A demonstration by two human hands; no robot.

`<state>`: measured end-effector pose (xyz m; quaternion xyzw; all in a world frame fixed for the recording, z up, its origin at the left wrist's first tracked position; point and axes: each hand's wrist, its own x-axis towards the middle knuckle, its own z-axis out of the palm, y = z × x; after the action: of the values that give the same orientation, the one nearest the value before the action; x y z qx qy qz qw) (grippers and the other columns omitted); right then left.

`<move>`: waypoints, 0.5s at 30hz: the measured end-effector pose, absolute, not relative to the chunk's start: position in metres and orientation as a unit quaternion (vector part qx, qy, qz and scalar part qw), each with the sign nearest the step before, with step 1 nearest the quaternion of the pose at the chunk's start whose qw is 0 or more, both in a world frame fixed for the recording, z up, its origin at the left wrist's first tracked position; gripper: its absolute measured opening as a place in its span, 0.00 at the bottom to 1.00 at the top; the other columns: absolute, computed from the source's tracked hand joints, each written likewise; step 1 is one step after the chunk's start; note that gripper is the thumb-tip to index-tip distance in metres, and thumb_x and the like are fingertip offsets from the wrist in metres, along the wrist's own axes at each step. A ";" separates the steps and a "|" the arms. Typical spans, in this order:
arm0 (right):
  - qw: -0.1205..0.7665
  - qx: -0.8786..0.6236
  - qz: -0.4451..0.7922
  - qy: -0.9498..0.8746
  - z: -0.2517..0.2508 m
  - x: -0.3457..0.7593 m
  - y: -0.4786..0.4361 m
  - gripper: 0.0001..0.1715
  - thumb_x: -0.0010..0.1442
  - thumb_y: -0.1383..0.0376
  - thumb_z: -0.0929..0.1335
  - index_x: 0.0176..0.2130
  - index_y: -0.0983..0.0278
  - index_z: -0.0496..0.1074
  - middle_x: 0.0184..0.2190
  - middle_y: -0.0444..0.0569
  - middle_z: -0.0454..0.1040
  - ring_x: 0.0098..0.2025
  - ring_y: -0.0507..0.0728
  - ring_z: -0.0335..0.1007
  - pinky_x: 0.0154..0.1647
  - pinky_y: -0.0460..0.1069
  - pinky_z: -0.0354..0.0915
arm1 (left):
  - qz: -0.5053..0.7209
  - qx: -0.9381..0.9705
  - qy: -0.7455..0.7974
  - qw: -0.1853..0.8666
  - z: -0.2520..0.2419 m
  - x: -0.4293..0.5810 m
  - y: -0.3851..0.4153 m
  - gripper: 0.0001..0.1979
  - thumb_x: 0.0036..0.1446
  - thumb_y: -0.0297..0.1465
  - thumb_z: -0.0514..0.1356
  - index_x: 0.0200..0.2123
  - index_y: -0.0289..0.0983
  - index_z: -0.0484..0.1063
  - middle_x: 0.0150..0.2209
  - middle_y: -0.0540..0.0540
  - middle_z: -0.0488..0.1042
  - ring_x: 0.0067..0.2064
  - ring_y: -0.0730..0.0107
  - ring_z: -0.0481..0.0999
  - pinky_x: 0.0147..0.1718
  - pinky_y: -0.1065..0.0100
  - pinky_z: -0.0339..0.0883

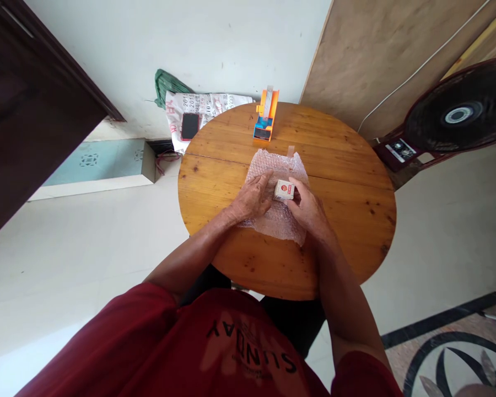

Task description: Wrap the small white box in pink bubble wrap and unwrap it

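My left hand [252,197] rests on the sheet of clear, pinkish bubble wrap [287,229], its fingers apart and empty, pointing toward the small white cardboard box with a round red emblem [284,190]. The box lies on the wrap between my two hands, just to the right of my left fingers and well within reach of them. My right hand [310,210] curves round the box's right side, forefinger by its far right corner and thumb by its near right corner, so the box sits in the mouth of that gap; whether they clamp it I cannot tell. The wrap is spread on the round, varnished wooden bench [355,215], and beyond it stands the orange-and-blue plastic tape dispenser [267,114], near the far edge.
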<state>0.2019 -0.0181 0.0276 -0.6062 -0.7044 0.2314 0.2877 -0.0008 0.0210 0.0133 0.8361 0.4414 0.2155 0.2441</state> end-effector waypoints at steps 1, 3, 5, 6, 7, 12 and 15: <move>0.284 -0.606 0.231 -0.706 0.028 0.202 -0.018 0.38 0.56 0.66 0.68 0.65 0.60 0.66 0.61 0.56 0.73 0.59 0.67 0.74 0.60 0.65 0.68 | 0.215 0.836 0.441 0.245 0.013 -0.001 0.021 0.44 0.50 0.27 0.58 0.71 0.29 0.50 0.65 0.34 0.67 0.68 0.51 0.65 0.68 0.55 0.61; 0.280 -0.606 0.229 -0.709 0.029 0.202 -0.018 0.38 0.56 0.66 0.68 0.65 0.61 0.66 0.62 0.56 0.73 0.59 0.67 0.73 0.61 0.65 0.68 | 0.217 0.836 0.439 0.246 0.013 -0.001 0.021 0.44 0.50 0.26 0.57 0.71 0.28 0.50 0.65 0.34 0.67 0.67 0.51 0.66 0.67 0.54 0.62; 0.283 -0.602 0.230 -0.710 0.029 0.202 -0.018 0.37 0.56 0.66 0.68 0.65 0.60 0.66 0.62 0.55 0.73 0.59 0.66 0.73 0.61 0.65 0.68 | 0.219 0.837 0.437 0.245 0.014 -0.001 0.021 0.44 0.50 0.26 0.57 0.71 0.31 0.50 0.66 0.35 0.67 0.67 0.52 0.66 0.67 0.55 0.63; 0.286 -0.600 0.233 -0.709 0.029 0.202 -0.018 0.37 0.56 0.66 0.68 0.65 0.59 0.66 0.62 0.55 0.73 0.59 0.66 0.73 0.61 0.65 0.68 | 0.220 0.838 0.436 0.243 0.014 -0.001 0.021 0.44 0.50 0.26 0.57 0.71 0.32 0.50 0.66 0.36 0.67 0.67 0.53 0.66 0.67 0.55 0.63; 0.289 -0.599 0.236 -0.708 0.029 0.202 -0.018 0.37 0.56 0.66 0.68 0.65 0.59 0.66 0.62 0.54 0.73 0.59 0.66 0.73 0.61 0.65 0.68 | 0.219 0.840 0.434 0.241 0.014 -0.002 0.021 0.43 0.50 0.26 0.57 0.71 0.32 0.51 0.66 0.36 0.67 0.67 0.53 0.65 0.67 0.56 0.62; 0.287 -0.605 0.245 -0.701 0.027 0.203 -0.018 0.36 0.56 0.65 0.69 0.64 0.58 0.67 0.61 0.54 0.74 0.59 0.66 0.74 0.61 0.65 0.69 | 0.218 0.850 0.420 0.234 0.013 -0.001 0.022 0.42 0.50 0.26 0.57 0.70 0.29 0.52 0.65 0.32 0.66 0.67 0.51 0.65 0.68 0.54 0.60; 0.286 -0.606 0.236 -0.704 0.028 0.202 -0.018 0.36 0.56 0.65 0.69 0.63 0.60 0.67 0.60 0.55 0.75 0.58 0.67 0.74 0.61 0.66 0.68 | 0.225 0.852 0.413 0.230 0.011 -0.001 0.023 0.42 0.49 0.26 0.57 0.69 0.28 0.53 0.64 0.30 0.66 0.67 0.50 0.66 0.67 0.53 0.60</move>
<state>0.2022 -0.0178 0.0278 -0.6063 -0.7036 0.2361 0.2858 -0.0013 0.0226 0.0107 0.8517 0.4134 0.2253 0.2300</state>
